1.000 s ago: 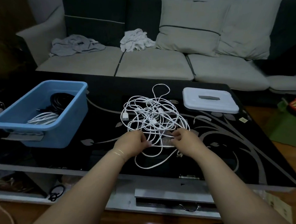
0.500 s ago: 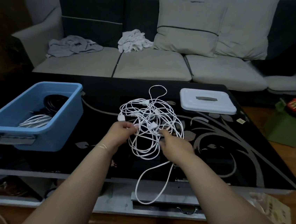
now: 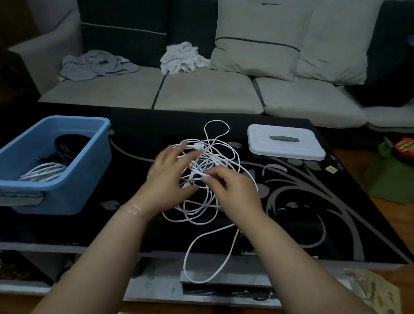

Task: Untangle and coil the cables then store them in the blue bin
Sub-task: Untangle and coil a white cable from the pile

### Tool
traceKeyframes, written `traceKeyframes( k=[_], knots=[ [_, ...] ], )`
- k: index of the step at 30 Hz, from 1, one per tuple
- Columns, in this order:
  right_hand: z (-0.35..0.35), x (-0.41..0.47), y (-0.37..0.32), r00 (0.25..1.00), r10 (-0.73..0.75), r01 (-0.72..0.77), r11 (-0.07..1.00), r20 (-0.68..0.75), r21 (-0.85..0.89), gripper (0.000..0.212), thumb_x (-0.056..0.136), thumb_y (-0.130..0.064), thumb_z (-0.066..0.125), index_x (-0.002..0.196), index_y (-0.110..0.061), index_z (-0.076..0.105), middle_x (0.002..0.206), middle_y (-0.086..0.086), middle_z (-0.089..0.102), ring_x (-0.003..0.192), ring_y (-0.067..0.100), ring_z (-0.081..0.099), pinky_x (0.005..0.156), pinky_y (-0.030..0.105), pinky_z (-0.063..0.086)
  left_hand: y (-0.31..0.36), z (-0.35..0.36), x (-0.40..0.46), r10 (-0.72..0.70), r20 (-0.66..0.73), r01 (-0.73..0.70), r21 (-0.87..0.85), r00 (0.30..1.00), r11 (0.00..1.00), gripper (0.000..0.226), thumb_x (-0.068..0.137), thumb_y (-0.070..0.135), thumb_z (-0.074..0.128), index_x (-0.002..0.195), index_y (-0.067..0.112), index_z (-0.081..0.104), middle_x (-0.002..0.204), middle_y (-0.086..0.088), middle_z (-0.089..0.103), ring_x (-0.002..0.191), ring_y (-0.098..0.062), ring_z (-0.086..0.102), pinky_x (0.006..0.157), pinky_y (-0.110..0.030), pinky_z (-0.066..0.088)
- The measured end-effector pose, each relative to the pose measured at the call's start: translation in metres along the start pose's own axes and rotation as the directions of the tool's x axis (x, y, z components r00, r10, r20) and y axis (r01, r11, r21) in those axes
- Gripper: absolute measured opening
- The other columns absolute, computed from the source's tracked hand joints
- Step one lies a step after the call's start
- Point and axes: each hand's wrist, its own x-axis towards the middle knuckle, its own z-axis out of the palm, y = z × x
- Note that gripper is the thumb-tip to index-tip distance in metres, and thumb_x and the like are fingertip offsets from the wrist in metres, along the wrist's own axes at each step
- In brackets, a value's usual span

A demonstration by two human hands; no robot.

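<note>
Both hands have moved farther into the tangle (image 3: 207,172): left hand (image 3: 166,178) spread open, right hand (image 3: 232,192) pinching one strand, untangling barely started.

A black glass table (image 3: 295,232) with a grey leaf-and-vine pattern carries everything, its near edge trimmed in a pale strip. On its left part stands a blue bin (image 3: 70,186) holding a black coiled cable (image 3: 70,145) and a white coiled cable (image 3: 43,171); at the middle lies a tangle of white cables (image 3: 205,182), one loop reaching toward the far edge and another hanging over the near edge. Toward the far right corner lies a flat white lid (image 3: 285,146) with a grey handle, well apart from the bin and near the tangle.
</note>
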Motion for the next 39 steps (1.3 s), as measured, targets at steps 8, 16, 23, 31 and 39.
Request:
traceKeyframes(
  k=[8,16,23,31,39],
  knots=[
    [-0.033,-0.013,-0.037,0.919,-0.069,0.254,0.856,-0.388,0.450,0.029,0.095,-0.040,0.041,0.073,-0.022,0.046,0.062,-0.004,0.051,0.058,0.012,0.050,0.056,0.032,0.041,-0.008,-0.006,0.002,-0.202,-0.113,0.208,0.039,0.973,0.977,0.018,0.095,0.029,0.054,0.099,0.017,0.067,0.104,-0.003,0.063,0.099,-0.026,0.059,0.080,-0.034,0.045],
    [-0.052,0.001,-0.004,0.925,0.367,-0.332,0.908,-0.099,0.257,0.049,0.093,-0.031,0.055,0.049,-0.009,0.049,0.046,-0.003,0.038,0.045,0.012,0.032,0.054,0.029,0.027,0.005,-0.039,0.002,-0.439,0.014,0.282,-0.784,0.898,0.553,0.021,0.100,0.015,0.045,0.088,0.014,0.063,0.049,0.007,0.050,0.043,-0.009,0.046,0.050,-0.024,0.042],
    [-0.043,-0.007,-0.007,0.958,0.285,-0.275,0.946,0.038,-0.170,0.047,0.097,-0.048,0.042,0.130,-0.018,0.054,0.125,0.004,0.058,0.118,0.020,0.053,0.095,0.032,0.042,0.019,-0.054,-0.012,-0.162,0.388,0.415,-0.765,0.907,0.492,0.010,0.093,0.013,0.057,0.083,0.015,0.058,0.056,0.009,0.033,0.046,-0.002,0.027,0.041,-0.014,0.020],
    [-0.028,-0.022,-0.049,0.918,0.168,-0.309,0.870,0.359,0.384,0.014,0.098,-0.025,0.052,0.092,-0.016,0.061,0.050,-0.007,0.053,0.045,0.009,0.054,0.066,0.035,0.051,0.036,-0.041,-0.012,-0.168,0.360,0.395,-0.784,0.918,0.479,0.038,0.097,0.040,0.045,0.066,0.018,0.044,0.052,0.008,0.027,0.045,-0.005,0.018,0.037,-0.015,0.017],
    [-0.035,-0.035,-0.034,0.925,0.304,-0.329,0.941,0.227,0.080,0.042,0.099,-0.046,0.036,0.076,-0.016,0.053,0.039,-0.006,0.045,0.038,0.015,0.048,0.050,0.034,0.047,0.038,-0.039,-0.017,0.335,0.559,0.595,-0.804,0.758,-0.005,0.031,0.086,0.042,0.062,0.093,0.014,0.073,0.049,0.010,0.017,0.039,-0.002,0.014,0.033,-0.011,0.019]
  ],
)
